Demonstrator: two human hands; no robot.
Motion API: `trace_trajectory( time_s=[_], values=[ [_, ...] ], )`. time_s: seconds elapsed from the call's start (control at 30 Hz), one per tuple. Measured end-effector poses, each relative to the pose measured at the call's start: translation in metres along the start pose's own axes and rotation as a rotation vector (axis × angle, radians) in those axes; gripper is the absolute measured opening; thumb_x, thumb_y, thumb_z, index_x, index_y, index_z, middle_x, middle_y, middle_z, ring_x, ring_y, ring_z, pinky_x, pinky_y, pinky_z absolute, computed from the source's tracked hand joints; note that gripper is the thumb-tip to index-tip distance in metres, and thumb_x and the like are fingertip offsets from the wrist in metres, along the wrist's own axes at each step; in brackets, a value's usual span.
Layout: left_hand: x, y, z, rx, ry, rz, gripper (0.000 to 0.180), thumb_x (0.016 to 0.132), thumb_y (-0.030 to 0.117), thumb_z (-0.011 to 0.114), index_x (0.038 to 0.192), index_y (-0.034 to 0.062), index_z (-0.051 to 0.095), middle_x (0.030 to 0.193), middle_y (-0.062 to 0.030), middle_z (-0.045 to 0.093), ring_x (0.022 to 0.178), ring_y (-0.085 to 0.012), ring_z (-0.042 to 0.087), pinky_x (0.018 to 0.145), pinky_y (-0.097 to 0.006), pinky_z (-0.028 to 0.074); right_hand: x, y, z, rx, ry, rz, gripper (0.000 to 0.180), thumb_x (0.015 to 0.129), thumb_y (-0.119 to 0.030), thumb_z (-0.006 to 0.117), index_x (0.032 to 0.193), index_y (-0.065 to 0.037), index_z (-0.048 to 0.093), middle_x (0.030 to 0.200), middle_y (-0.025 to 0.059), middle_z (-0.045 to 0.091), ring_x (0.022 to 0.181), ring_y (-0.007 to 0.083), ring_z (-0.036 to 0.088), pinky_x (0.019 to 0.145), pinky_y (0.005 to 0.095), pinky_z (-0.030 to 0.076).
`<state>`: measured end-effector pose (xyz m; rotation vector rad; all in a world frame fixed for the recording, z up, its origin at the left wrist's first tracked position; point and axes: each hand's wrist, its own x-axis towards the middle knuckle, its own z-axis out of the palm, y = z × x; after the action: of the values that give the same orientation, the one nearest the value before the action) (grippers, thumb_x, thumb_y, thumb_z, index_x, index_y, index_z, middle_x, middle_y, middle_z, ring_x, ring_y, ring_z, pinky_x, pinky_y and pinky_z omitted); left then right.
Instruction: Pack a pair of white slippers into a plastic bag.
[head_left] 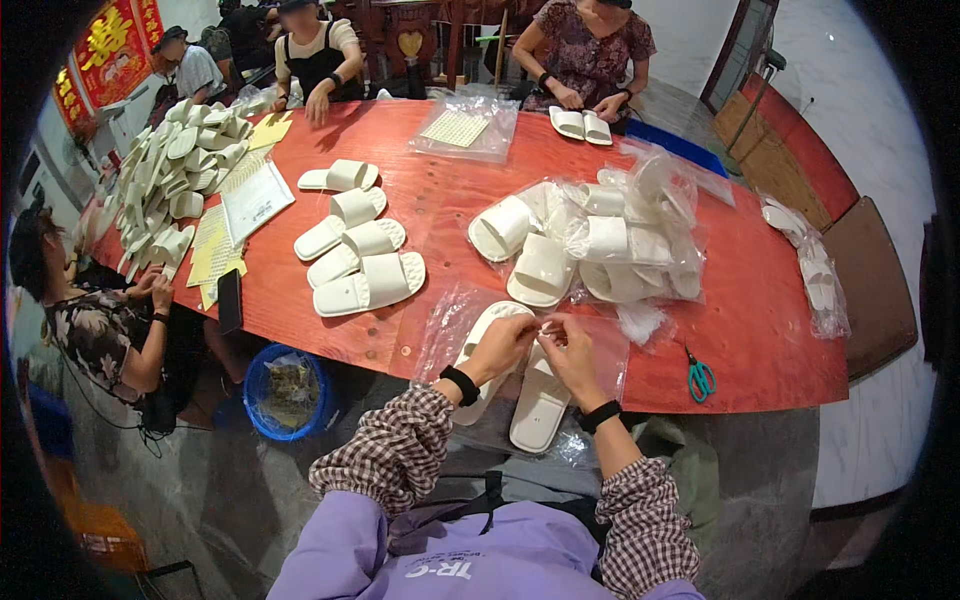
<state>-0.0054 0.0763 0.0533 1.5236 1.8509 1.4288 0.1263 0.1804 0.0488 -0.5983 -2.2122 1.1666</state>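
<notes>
A pair of cream slide slippers (541,403) lies on a clear plastic bag (610,352) at the table's near edge, in front of me. Over the slippers' straps, my left hand (506,345) and my right hand (568,356) meet with fingers pinched together. Something tiny and pale shows between the fingertips, too small to name. The left slipper is partly covered by my left hand. To the left, several loose cream slippers (370,282) lie in a staggered column. Bagged slippers (606,240) are heaped just beyond my right hand.
Green-handled scissors (701,378) lie at the near right. Left are a black phone (230,301), yellow sticker sheets (212,250) and a big slipper pile (185,160). A blue bin (287,392) stands below the table. Co-workers sit around; one handles slippers (580,125) at the far side.
</notes>
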Motion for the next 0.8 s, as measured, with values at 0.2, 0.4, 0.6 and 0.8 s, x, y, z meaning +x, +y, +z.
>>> trace_trajectory(
  time_s=[0.2,0.4,0.6,0.8],
  values=[
    [0.006,-0.012,0.001,-0.081,0.096,-0.049,0.014,0.084,0.004,0.062,0.096,-0.0016,0.067,0.086,-0.0153,0.068,0.076,-0.0264,0.066,0.07,-0.034,0.051,0.003,-0.002,-0.011,0.397,0.072,0.03,0.035,0.087,0.005,0.054,0.121,-0.001,0.047,0.106,0.0106,0.061,0.1,0.0181,0.062,0.089,0.0285,0.051],
    [0.009,-0.009,-0.005,0.007,0.039,-0.008,0.018,0.088,0.01,0.061,0.101,0.0012,0.069,0.086,-0.0144,0.068,0.072,-0.0238,0.064,0.068,-0.033,0.05,0.002,-0.011,-0.011,0.291,0.2,0.015,0.009,0.087,-0.003,0.064,0.094,0.002,0.065,0.096,0.0066,0.067,0.086,0.0134,0.064,0.077,0.0266,0.053],
    [0.008,-0.009,-0.004,0.031,0.004,-0.006,0.018,0.087,0.013,0.06,0.1,0.0038,0.069,0.084,-0.0131,0.067,0.072,-0.0251,0.063,0.067,-0.035,0.048,0.002,0.01,0.002,0.397,0.242,0.103,0.009,0.087,-0.005,0.064,0.095,0.0,0.066,0.087,0.0053,0.068,0.08,0.0122,0.064,0.074,0.025,0.051],
    [0.004,-0.018,0.0,0.148,0.026,0.038,0.015,0.086,0.012,0.059,0.096,0.0056,0.069,0.084,-0.0115,0.066,0.078,-0.0283,0.063,0.069,-0.037,0.048,-0.002,0.018,0.015,0.481,0.188,0.192,0.008,0.089,-0.006,0.063,0.095,-0.002,0.066,0.088,0.0029,0.067,0.081,0.0102,0.062,0.074,0.0233,0.05]
  ],
)
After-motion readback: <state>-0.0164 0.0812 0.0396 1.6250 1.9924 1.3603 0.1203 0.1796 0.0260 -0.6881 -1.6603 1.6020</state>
